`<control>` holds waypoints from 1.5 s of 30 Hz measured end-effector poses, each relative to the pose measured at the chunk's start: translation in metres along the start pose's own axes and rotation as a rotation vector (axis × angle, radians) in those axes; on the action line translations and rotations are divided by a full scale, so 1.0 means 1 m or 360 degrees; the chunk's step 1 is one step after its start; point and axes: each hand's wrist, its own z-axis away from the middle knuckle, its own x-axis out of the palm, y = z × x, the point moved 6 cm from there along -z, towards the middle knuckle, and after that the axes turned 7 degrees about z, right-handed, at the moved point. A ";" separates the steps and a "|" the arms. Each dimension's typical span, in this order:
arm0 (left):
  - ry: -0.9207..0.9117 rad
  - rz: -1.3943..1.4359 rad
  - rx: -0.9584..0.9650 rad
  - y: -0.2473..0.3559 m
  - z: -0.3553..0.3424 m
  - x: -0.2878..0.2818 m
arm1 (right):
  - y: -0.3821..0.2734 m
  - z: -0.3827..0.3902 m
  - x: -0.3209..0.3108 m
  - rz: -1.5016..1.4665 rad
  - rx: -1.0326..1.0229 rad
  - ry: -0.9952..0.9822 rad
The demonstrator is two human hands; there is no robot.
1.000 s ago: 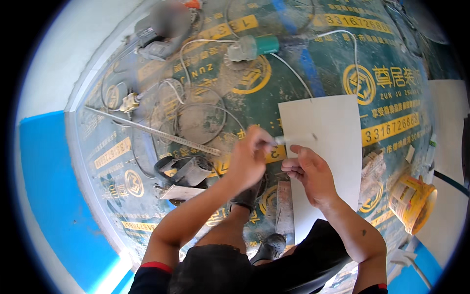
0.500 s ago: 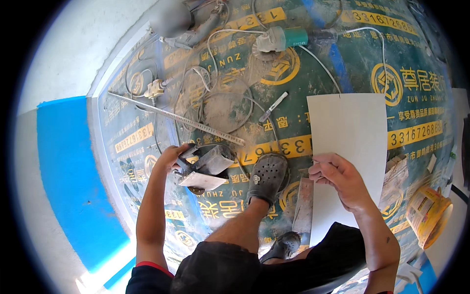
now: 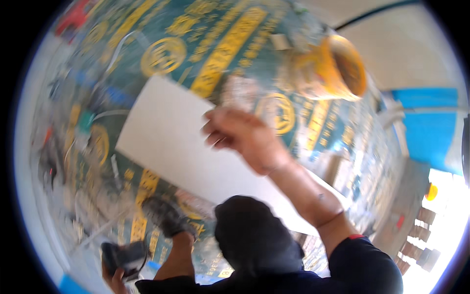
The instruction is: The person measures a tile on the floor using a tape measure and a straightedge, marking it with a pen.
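Note:
A long white rectangular panel (image 3: 166, 125) lies across the printed green floor sheet. Above its middle is my right hand (image 3: 245, 137), its fingers curled in and pressed together. Whatever they hold, if anything, is too small and blurred to name. At the lower left, my left hand (image 3: 116, 281) grips a dark, boxy tool (image 3: 128, 258) beside my leg. A thin dark loop, perhaps a cord, shows at the tool's side. My dark clog (image 3: 164, 215) rests on the floor between that tool and the panel.
A yellow bucket (image 3: 318, 71) with its mouth showing sits beyond the panel. A green-bodied power tool (image 3: 85, 122), a pale cable (image 3: 115, 51) and a marker (image 3: 115, 165) lie at the left. A red object (image 3: 73, 19) is at the far left. Motion blurs much of this.
My view has swung right, so the panel now lies slanting and the bucket appears at the upper right. My left hand still holds the dark tool. My right hand stays closed over the panel.

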 end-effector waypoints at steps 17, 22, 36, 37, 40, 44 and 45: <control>-0.1279 -0.0980 0.1744 0.340 0.066 0.278 | -0.071 0.126 0.153 -0.0974 0.0490 -0.0220; -0.1612 -0.0719 0.1583 0.365 0.115 0.296 | -0.079 0.166 0.147 -0.1125 0.0599 0.0404; -0.2219 0.2062 -0.0105 0.545 0.178 0.197 | -0.136 0.204 0.133 -0.0966 0.1074 0.0840; -0.2231 0.2044 0.0011 0.553 0.179 0.206 | -0.147 0.208 0.124 -0.0998 0.1047 0.0936; -0.1524 0.1980 0.0181 0.567 0.187 0.197 | -0.170 0.214 0.126 -0.0800 0.1117 0.0706; -0.0757 0.1958 0.0606 0.593 0.177 0.224 | -0.219 0.168 0.086 -0.0310 0.1217 0.0354; -0.0552 0.1940 0.0703 0.597 0.173 0.239 | -0.231 0.167 0.073 -0.0194 0.1254 0.0295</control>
